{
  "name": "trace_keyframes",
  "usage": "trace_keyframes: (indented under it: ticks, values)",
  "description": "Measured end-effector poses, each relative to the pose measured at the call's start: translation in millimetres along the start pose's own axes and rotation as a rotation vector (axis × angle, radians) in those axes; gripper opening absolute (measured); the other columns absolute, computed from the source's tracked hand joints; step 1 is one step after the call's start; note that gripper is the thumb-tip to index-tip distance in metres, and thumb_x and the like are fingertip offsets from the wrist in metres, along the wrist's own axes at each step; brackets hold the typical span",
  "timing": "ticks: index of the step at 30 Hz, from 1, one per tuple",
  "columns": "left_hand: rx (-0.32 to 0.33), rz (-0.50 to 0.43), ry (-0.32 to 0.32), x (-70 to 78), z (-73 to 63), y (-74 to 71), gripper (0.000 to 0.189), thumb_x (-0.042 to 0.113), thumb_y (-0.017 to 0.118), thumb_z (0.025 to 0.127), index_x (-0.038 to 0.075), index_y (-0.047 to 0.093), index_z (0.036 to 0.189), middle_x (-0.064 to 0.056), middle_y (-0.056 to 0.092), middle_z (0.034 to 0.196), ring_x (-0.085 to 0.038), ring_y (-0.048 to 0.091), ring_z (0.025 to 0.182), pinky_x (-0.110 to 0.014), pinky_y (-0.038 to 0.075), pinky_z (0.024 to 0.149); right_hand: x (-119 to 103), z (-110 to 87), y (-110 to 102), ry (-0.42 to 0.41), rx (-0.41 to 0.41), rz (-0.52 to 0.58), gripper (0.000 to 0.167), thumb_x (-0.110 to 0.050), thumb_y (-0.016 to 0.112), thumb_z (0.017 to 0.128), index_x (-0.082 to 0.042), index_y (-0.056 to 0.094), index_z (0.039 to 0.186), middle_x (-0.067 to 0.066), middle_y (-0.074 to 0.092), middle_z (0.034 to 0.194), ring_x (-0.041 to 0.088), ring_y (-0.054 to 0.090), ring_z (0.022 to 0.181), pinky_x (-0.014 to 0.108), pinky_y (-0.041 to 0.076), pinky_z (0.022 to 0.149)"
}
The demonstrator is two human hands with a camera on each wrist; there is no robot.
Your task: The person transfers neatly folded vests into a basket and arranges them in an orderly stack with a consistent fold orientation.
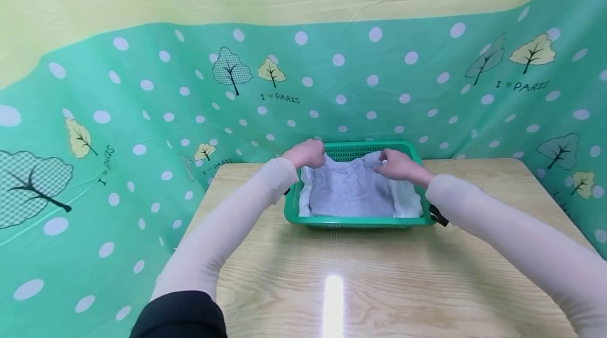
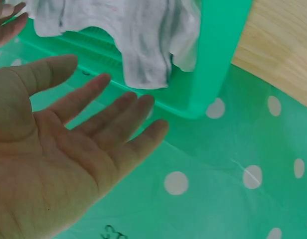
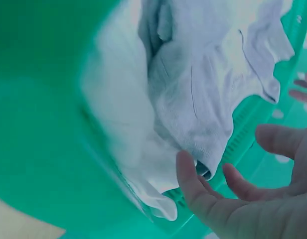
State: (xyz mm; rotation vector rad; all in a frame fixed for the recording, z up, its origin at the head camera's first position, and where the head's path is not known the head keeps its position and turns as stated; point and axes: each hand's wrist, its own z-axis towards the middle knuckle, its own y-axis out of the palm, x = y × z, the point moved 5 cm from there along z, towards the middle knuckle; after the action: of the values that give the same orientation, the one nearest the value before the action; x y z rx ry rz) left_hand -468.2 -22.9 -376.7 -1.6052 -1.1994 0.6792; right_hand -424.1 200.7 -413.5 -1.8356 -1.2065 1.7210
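A light grey garment (image 1: pixel 351 187) lies spread in a green plastic basket (image 1: pixel 358 220), over a white garment (image 1: pixel 407 198) that shows at its sides. My left hand (image 1: pixel 308 154) is over the basket's back left corner. In the left wrist view its palm and loosely bent fingers (image 2: pixel 113 117) hold nothing, apart from the cloth. Above the garment's right shoulder is my right hand (image 1: pixel 399 164). The right wrist view shows that hand (image 3: pixel 258 199) with spread fingers and thumb close to the grey sleeve; whether a fingertip touches the cloth I cannot tell.
The basket stands near the back of a light wooden table (image 1: pixel 284 280). Right behind it hangs a green and yellow curtain (image 1: pixel 341 74) with white dots and printed trees, which also runs along both sides.
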Motion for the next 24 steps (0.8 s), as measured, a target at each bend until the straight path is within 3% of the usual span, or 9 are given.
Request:
trace_keyframes:
  ticks: [3,7,13,18,21,24]
  values:
    - [-0.009,0.003,-0.008,-6.8,2.0,-0.6,0.021,0.005,0.045,0.104,0.01,0.046,0.084,-0.005,0.041,0.08,-0.018,0.039,0.066,-0.032,0.041,0.063,2.6,7.5,-3.4,0.037,0.003,0.108,0.057,-0.021,0.052,0.108,0.016,0.039,0.149,0.035,0.044,0.148,0.047,0.049,0.133,0.057,0.049,0.103]
    - [-0.028,-0.03,0.006,-11.1,2.4,0.1,0.01,0.006,0.047,0.102,0.005,0.053,0.095,-0.008,0.047,0.085,-0.021,0.045,0.074,-0.033,0.041,0.067,4.9,17.6,-2.6,0.084,-0.052,0.233,0.055,-0.02,0.05,0.11,0.013,0.037,0.152,0.033,0.04,0.152,0.047,0.043,0.138,0.057,0.049,0.105]
    - [-0.023,-0.035,0.024,-12.3,5.3,0.9,0.01,0.009,0.05,0.101,0.006,0.051,0.091,-0.008,0.046,0.085,-0.023,0.046,0.077,-0.033,0.041,0.069,4.0,27.5,-2.3,0.117,-0.104,0.31,0.057,-0.022,0.05,0.111,0.012,0.034,0.153,0.029,0.047,0.138,0.04,0.056,0.114,0.055,0.052,0.101]
    - [-0.029,-0.033,0.025,-12.0,9.4,3.9,0.014,0.011,0.052,0.101,0.008,0.048,0.088,-0.008,0.046,0.084,-0.024,0.047,0.078,-0.034,0.04,0.069,7.1,34.5,-4.0,0.15,-0.102,0.359,0.056,-0.023,0.05,0.112,0.012,0.036,0.154,0.024,0.048,0.124,0.031,0.056,0.098,0.054,0.051,0.101]
    - [-0.024,-0.042,0.026,-12.4,11.7,5.1,0.016,0.01,0.053,0.101,0.008,0.049,0.086,-0.008,0.046,0.083,-0.023,0.046,0.076,-0.034,0.04,0.068,7.4,37.0,-5.2,0.161,-0.107,0.379,0.057,-0.024,0.05,0.111,0.012,0.037,0.155,0.027,0.045,0.136,0.034,0.053,0.11,0.054,0.049,0.106]
    - [-0.027,-0.034,0.03,-13.3,15.0,7.0,0.023,0.009,0.053,0.101,0.01,0.045,0.08,-0.005,0.041,0.077,-0.021,0.042,0.07,-0.033,0.038,0.066,6.6,38.1,-6.0,0.162,-0.11,0.38,0.058,-0.024,0.05,0.111,0.012,0.037,0.155,0.029,0.037,0.155,0.041,0.045,0.132,0.054,0.045,0.111]
